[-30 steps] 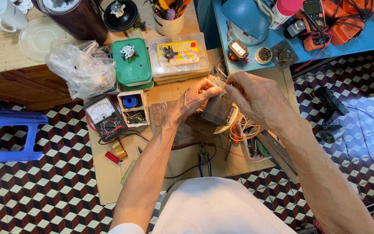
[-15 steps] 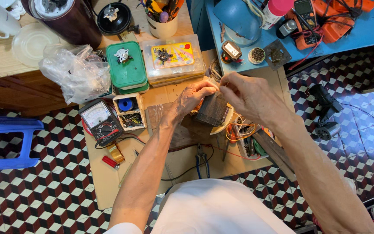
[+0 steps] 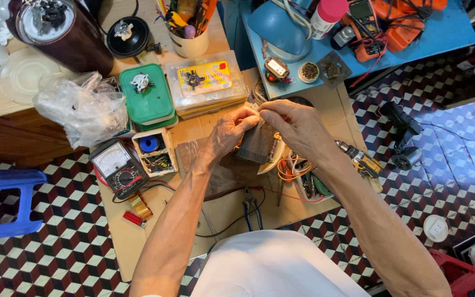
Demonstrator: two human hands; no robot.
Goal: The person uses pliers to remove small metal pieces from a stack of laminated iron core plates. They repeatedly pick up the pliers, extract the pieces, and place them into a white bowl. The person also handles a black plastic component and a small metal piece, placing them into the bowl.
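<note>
**Fingers pinched on the dark block**

My fingers (image 3: 255, 111) of both hands pinch narrow at the top edge of a dark ribbed block (image 3: 257, 147), held above the bench (image 3: 193, 132) centre. I judge it stiff, fairly heavy; grip its sides. At 11 o'clock, a clear parts box (image 3: 204, 82) holds small hardware; a green tin (image 3: 146, 94) sits beside.

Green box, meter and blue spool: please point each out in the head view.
Green box (image 3: 148, 99): head view, on its lid.
Meter (image 3: 117, 166): head view, on its dial face.
Blue spool (image 3: 149, 144): head view, on its top, inside the small open box.
</note>
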